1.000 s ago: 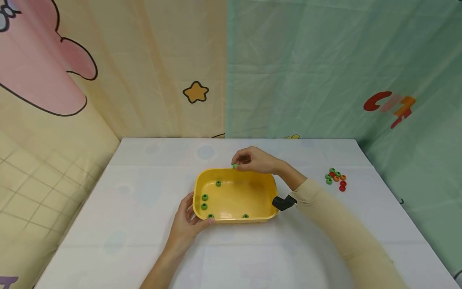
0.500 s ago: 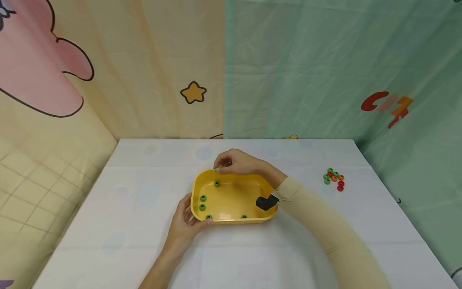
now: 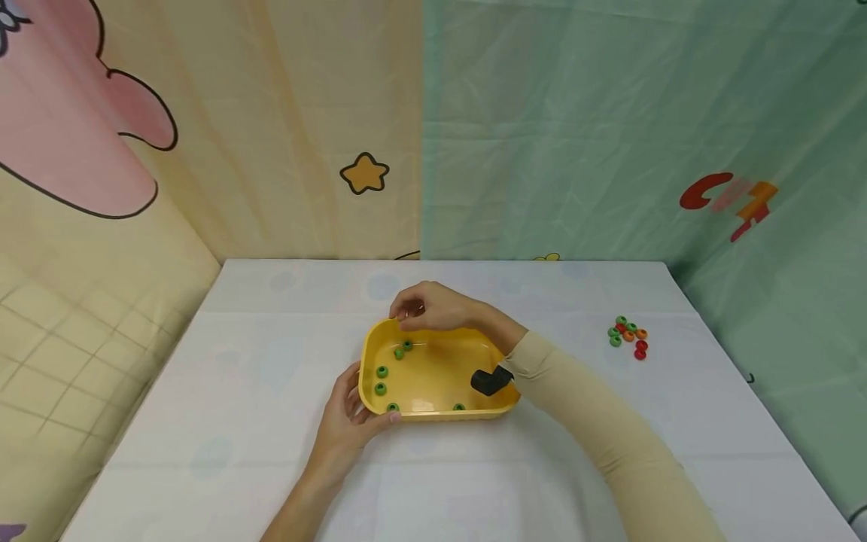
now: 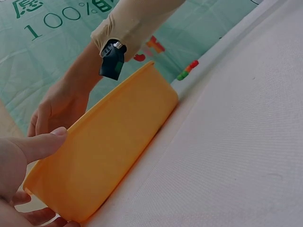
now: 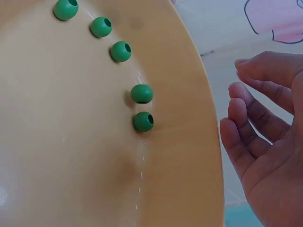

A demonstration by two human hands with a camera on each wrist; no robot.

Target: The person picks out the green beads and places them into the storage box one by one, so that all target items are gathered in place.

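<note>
My left hand [image 3: 345,433] grips the left front corner of a yellow plastic tray [image 3: 433,415], its thumb over the rim and its fingers along the side. In the left wrist view the tray's outer wall [image 4: 113,142] stands beside that thumb. Over the far left rim is my right hand [image 3: 433,307], fingers loosely bent and holding nothing. The right wrist view shows a gap between thumb and fingers on this hand [image 5: 274,123]. Several green beads lie in the tray, mostly along its left side; one green bead [image 3: 399,353] rests beside another [image 3: 408,345] below the right hand.
On the right of the white table [image 3: 271,361] lies a loose cluster of green, red and orange beads [image 3: 628,336]. Printed curtains [image 3: 609,135] hang behind and beside the table. A black device [image 3: 491,381] on the right wrist hangs over the tray's right part.
My right hand has moved left along the tray's far rim and let go of a green bead, which now lies in the tray. The left hand keeps its grip.
</note>
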